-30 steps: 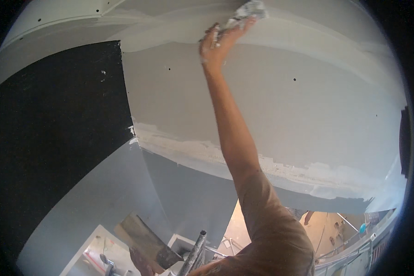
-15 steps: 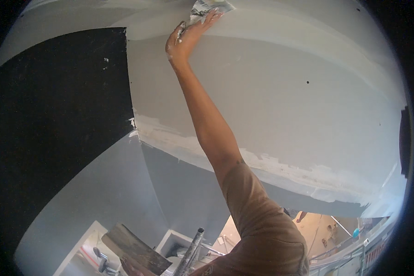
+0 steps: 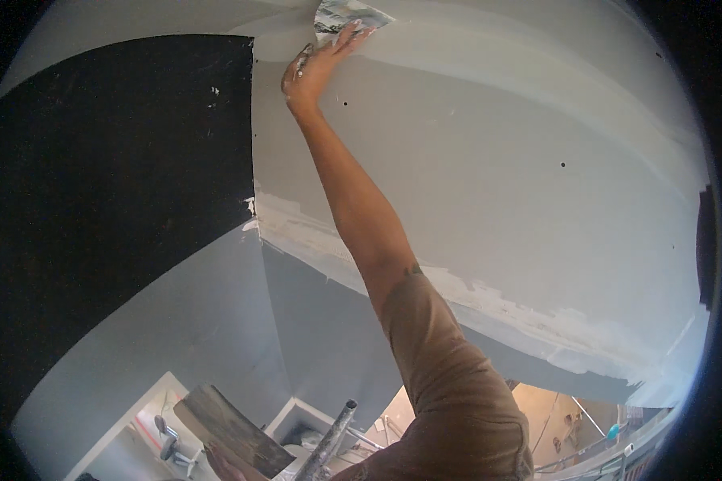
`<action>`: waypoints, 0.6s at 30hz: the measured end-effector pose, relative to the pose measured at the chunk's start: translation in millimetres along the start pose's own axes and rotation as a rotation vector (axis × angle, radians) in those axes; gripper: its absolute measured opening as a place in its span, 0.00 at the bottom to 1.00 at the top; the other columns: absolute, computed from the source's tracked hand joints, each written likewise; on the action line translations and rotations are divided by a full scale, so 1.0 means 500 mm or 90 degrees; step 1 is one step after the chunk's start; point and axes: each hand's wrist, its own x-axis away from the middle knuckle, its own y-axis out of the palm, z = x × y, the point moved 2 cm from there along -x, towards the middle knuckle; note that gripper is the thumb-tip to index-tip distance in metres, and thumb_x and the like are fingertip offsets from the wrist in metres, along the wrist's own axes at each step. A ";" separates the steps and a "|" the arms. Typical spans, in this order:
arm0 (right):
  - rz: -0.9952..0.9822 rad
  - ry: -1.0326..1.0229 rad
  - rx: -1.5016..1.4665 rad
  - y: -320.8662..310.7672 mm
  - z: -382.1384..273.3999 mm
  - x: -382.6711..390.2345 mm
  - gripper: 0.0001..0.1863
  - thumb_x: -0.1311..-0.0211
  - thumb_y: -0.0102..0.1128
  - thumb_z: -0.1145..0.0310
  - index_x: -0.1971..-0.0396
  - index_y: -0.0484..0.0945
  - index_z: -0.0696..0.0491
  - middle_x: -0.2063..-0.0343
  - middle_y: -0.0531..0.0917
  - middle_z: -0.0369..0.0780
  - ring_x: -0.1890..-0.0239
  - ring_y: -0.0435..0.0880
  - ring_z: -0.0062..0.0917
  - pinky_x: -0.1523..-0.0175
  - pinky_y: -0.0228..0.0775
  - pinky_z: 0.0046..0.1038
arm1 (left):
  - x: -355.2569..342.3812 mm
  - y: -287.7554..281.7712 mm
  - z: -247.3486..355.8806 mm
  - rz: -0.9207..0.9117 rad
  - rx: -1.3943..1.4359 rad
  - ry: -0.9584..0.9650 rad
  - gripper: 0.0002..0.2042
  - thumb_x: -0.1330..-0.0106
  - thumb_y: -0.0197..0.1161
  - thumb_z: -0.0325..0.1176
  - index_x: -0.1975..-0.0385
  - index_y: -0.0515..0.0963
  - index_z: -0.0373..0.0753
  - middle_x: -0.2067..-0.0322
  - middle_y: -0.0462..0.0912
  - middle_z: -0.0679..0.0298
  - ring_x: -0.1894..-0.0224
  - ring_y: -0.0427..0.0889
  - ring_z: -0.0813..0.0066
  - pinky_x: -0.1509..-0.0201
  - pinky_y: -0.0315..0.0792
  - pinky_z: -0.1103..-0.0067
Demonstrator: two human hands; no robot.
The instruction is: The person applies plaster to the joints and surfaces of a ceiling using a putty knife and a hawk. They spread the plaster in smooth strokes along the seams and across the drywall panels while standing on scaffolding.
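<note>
High up, my right hand (image 3: 317, 68) is closed on a taping knife, its fingers spread along the wide metal blade (image 3: 349, 16). That blade is pressed on the pale grey ceiling surface (image 3: 473, 192), close to the corner of a black panel (image 3: 120, 184). White compound is smeared on the blade and about my thumb. At the bottom edge, my left hand (image 3: 223, 465) is partly in view beside a flat grey board (image 3: 233, 429) with smears on it. Its fingers are mostly hidden, so its grip on the board does not show.
A rough white compound band (image 3: 489, 305) runs along the joint with the blue-grey wall (image 3: 321, 321). Below stand a metal pole (image 3: 333, 437) and a white-framed recess (image 3: 301, 417). At lower right, metal railing (image 3: 618, 457) and a lit lower area (image 3: 541, 417) show.
My right hand and the knife have slid left along the surface, nearer the black panel, uncovering a dark dot. The whole view has shifted slightly; my left hand stays by the board.
</note>
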 end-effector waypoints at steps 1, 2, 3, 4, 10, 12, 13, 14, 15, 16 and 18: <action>-0.001 0.001 0.000 -0.003 -0.001 0.002 0.47 0.54 0.38 0.87 0.30 0.33 0.70 0.29 0.20 0.58 0.25 0.32 0.58 0.24 0.32 0.48 | 0.004 0.011 0.006 -0.013 0.007 0.001 0.30 0.28 0.55 0.49 0.35 0.62 0.35 0.41 0.71 0.54 0.44 0.74 0.57 0.40 0.72 0.65; 0.000 -0.009 0.012 -0.008 -0.004 0.007 0.46 0.53 0.38 0.87 0.29 0.36 0.70 0.29 0.23 0.58 0.25 0.32 0.57 0.24 0.32 0.48 | 0.011 0.026 0.009 -0.028 0.021 0.001 0.29 0.28 0.55 0.49 0.35 0.63 0.35 0.42 0.72 0.54 0.45 0.75 0.58 0.41 0.73 0.65; 0.000 -0.019 0.024 -0.018 -0.006 0.011 0.45 0.52 0.38 0.87 0.29 0.38 0.69 0.28 0.26 0.59 0.25 0.32 0.57 0.24 0.31 0.48 | 0.015 0.045 0.008 -0.046 0.044 -0.003 0.29 0.28 0.55 0.49 0.36 0.64 0.34 0.43 0.73 0.54 0.45 0.76 0.59 0.42 0.74 0.66; -0.003 -0.013 0.020 -0.028 -0.019 0.028 0.45 0.52 0.38 0.87 0.29 0.38 0.69 0.28 0.26 0.59 0.25 0.32 0.57 0.24 0.31 0.48 | 0.014 0.067 0.018 -0.063 0.075 -0.006 0.28 0.28 0.55 0.48 0.36 0.65 0.34 0.44 0.74 0.55 0.46 0.77 0.59 0.43 0.74 0.67; -0.302 0.499 -0.185 -0.217 -0.317 0.245 0.28 0.34 0.50 0.75 0.34 0.60 0.57 0.44 0.70 0.46 0.46 0.72 0.28 0.40 0.66 0.31 | -0.057 0.255 0.126 -0.241 0.210 -0.085 0.19 0.25 0.51 0.43 0.43 0.71 0.37 0.53 0.80 0.57 0.55 0.82 0.59 0.53 0.80 0.64; -0.549 0.344 -0.172 -0.335 -0.405 0.303 0.26 0.35 0.49 0.79 0.36 0.65 0.57 0.54 0.76 0.43 0.56 0.77 0.24 0.53 0.73 0.28 | -0.074 0.369 0.156 -0.386 0.364 -0.162 0.18 0.29 0.57 0.40 0.44 0.72 0.37 0.54 0.80 0.58 0.55 0.82 0.65 0.55 0.80 0.67; -0.564 0.485 -0.334 -0.349 -0.509 0.321 0.29 0.42 0.51 0.82 0.38 0.69 0.54 0.44 0.77 0.45 0.50 0.81 0.30 0.57 0.75 0.31 | -0.131 0.356 0.129 -0.371 0.360 -0.200 0.19 0.30 0.59 0.38 0.44 0.72 0.37 0.54 0.80 0.59 0.56 0.82 0.67 0.55 0.80 0.69; -0.683 0.359 -0.314 -0.380 -0.552 0.364 0.31 0.46 0.51 0.83 0.39 0.72 0.52 0.39 0.73 0.45 0.45 0.80 0.33 0.54 0.76 0.34 | -0.157 0.364 0.121 -0.365 0.213 -0.095 0.19 0.30 0.60 0.39 0.44 0.72 0.37 0.54 0.80 0.59 0.55 0.82 0.69 0.53 0.80 0.71; -0.790 0.216 -0.277 -0.417 -0.567 0.404 0.33 0.51 0.52 0.84 0.41 0.74 0.49 0.34 0.69 0.44 0.41 0.79 0.36 0.52 0.77 0.36 | -0.172 0.383 0.116 -0.372 0.068 0.002 0.19 0.30 0.60 0.39 0.43 0.71 0.37 0.54 0.80 0.60 0.55 0.82 0.70 0.51 0.79 0.72; -0.798 0.216 -0.274 -0.450 -0.574 0.415 0.33 0.51 0.52 0.84 0.41 0.74 0.49 0.34 0.69 0.44 0.41 0.79 0.36 0.52 0.77 0.36 | -0.175 0.396 0.123 -0.372 0.074 -0.002 0.19 0.30 0.60 0.39 0.43 0.71 0.37 0.54 0.80 0.60 0.55 0.82 0.70 0.51 0.79 0.72; -0.940 0.238 -0.165 -0.522 -0.560 0.424 0.36 0.56 0.52 0.85 0.42 0.76 0.46 0.31 0.67 0.40 0.41 0.78 0.38 0.46 0.77 0.37 | -0.156 0.452 0.133 -0.485 0.311 -0.181 0.21 0.30 0.60 0.40 0.42 0.71 0.36 0.52 0.79 0.61 0.51 0.80 0.71 0.46 0.76 0.74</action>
